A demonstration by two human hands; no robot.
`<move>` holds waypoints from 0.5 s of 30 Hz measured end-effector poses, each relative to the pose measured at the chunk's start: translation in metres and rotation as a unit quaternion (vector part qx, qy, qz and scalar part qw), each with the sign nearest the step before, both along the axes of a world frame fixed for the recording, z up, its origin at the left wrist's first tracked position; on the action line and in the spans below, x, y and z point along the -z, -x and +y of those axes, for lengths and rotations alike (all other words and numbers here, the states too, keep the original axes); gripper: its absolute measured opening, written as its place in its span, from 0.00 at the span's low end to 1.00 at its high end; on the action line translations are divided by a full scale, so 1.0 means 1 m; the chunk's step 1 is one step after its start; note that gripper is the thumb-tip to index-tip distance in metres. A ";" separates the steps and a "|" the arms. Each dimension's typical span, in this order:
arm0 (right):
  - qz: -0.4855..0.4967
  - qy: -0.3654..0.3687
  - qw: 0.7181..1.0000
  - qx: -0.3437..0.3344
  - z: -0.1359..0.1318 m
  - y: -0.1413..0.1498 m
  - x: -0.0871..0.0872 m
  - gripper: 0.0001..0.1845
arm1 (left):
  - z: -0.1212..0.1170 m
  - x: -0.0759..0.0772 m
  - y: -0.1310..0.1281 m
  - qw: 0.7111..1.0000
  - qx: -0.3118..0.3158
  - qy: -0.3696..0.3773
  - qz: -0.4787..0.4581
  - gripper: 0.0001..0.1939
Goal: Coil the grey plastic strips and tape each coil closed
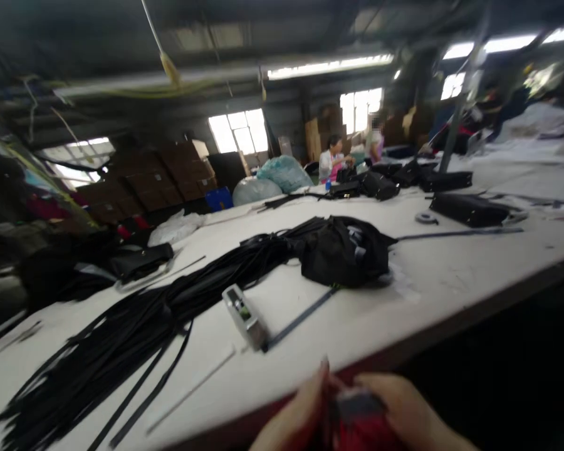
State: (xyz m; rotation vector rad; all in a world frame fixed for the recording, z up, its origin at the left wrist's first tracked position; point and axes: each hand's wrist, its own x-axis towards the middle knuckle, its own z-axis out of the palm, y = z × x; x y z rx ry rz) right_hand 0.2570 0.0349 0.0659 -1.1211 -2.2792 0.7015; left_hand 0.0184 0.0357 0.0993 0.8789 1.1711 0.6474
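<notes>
At the lower edge of the view, close to the table's near side, my left hand (298, 410) and my right hand (402, 404) are brought together, blurred by motion. Between them is a red item with a dark grey band (360, 413); its kind is too smeared to make out. My right fingers curl round its right side, while my left thumb and fingers close at its left edge. Beyond them on the white table (301, 363) lies a grey box-shaped device (245, 316) with a dark strip (303, 318) running from it toward a black fabric bag (343, 254).
A long bundle of black straps (169, 307) stretches across the table's left side. Black bags (470, 210) and a tape roll (426, 218) lie to the right. A person (333, 163) works at the far end, with another standing behind. Cords hang overhead.
</notes>
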 end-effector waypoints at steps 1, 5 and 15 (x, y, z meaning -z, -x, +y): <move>-0.027 -0.037 0.999 -0.024 0.002 -0.002 -0.002 0.18 | -0.012 0.000 -0.004 0.999 -0.014 0.022 -0.019 0.45; -0.096 -0.180 0.979 -0.014 0.025 -0.015 -0.011 0.25 | -0.018 -0.010 -0.003 0.993 0.059 0.067 -0.080 0.43; -0.147 -0.200 0.965 -0.079 0.028 0.001 -0.015 0.22 | -0.003 0.006 -0.047 0.987 -0.120 -0.084 0.069 0.39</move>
